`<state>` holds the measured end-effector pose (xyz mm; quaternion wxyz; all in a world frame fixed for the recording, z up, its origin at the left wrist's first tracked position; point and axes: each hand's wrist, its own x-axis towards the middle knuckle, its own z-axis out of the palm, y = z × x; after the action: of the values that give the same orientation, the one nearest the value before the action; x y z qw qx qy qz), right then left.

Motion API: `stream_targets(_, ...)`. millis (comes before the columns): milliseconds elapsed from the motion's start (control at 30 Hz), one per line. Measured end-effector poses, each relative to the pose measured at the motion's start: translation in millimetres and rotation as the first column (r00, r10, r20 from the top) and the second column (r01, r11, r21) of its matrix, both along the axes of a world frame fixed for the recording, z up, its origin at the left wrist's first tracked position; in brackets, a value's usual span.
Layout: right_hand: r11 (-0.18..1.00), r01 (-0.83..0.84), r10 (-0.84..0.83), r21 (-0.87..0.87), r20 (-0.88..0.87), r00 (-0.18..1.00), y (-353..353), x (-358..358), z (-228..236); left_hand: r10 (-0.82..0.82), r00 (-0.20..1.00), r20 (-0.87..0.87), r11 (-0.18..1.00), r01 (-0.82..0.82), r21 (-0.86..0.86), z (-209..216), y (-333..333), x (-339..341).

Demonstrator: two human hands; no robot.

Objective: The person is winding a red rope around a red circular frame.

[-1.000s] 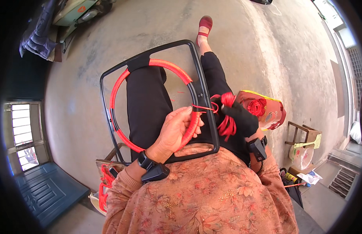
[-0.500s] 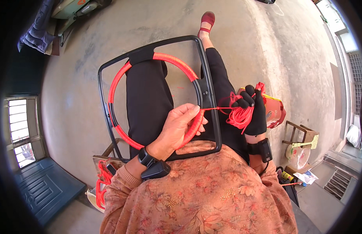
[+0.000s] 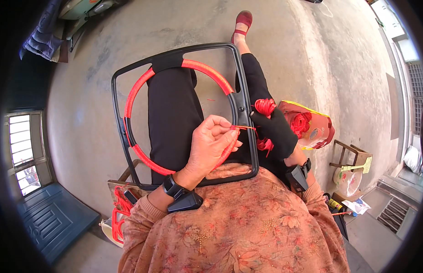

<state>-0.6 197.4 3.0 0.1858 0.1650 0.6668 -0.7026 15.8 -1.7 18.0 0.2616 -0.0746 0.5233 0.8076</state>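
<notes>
Two hands work at a black frame (image 3: 240,102) that lies across the person's lap, over black trousers (image 3: 173,118), its lower edge against a floral orange top (image 3: 248,223). Set within the frame is a ring (image 3: 210,71) wrapped in red cord along several stretches, with bare black gaps at the top, the left and the right.

The bare left hand (image 3: 212,143) is clamped on the lower right part of the ring, thumb and forefinger together at the upper end of the wrapping there. From that spot a short red strand (image 3: 244,128) runs rightward to the side bar of the frame. The right hand (image 3: 276,129), in a black glove, is closed around a bundle of red cord (image 3: 265,107), whose loops bulge out above and below the fist; it sits just outside the frame's right bar. Dark devices are strapped to both wrists.

Beside the right hand, a red bag (image 3: 321,132) with a yellow edge rests on the concrete floor (image 3: 298,59), and another red cord bundle (image 3: 300,123) shows at its mouth. Farther right is a small wooden stool (image 3: 360,158). By the left elbow, more red cord (image 3: 122,202) hangs near a dark phone-like object (image 3: 130,197). Ahead, the person's foot wears a dark red shoe (image 3: 244,19).
</notes>
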Motion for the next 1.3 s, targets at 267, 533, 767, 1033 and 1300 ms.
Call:
stream_targets(267,0.994,0.035,-0.027,0.103,-0.074,0.997,-4.2,1.6,-3.5,-0.091,0.995,-0.036,0.995,0.09,-0.031,-3.9,-4.6,-6.0)
stream_targets(533,0.995,0.091,-0.088,0.04,-0.077,0.993,-10.0,3.6,-5.6,0.025,0.965,0.26,0.99,-0.061,0.129,-8.4,-0.8,-6.9)
stream_targets(767,0.992,0.069,-0.05,0.106,-0.17,0.984,-8.8,6.4,-13.4,-0.053,0.952,0.3,0.991,0.014,0.133,-5.0,-9.3,-9.6)
stream_targets(1033,0.823,0.347,-0.358,-0.449,0.064,0.932,22.4,5.0,6.5,-0.051,0.97,0.239,0.982,0.005,0.19,-6.8,-8.6,-5.5)
stream_targets(1300,0.829,0.404,-0.443,-0.386,-0.015,0.896,31.5,13.5,33.5,-0.149,0.94,0.308,0.952,0.052,0.3,-3.0,-5.8,-11.3)
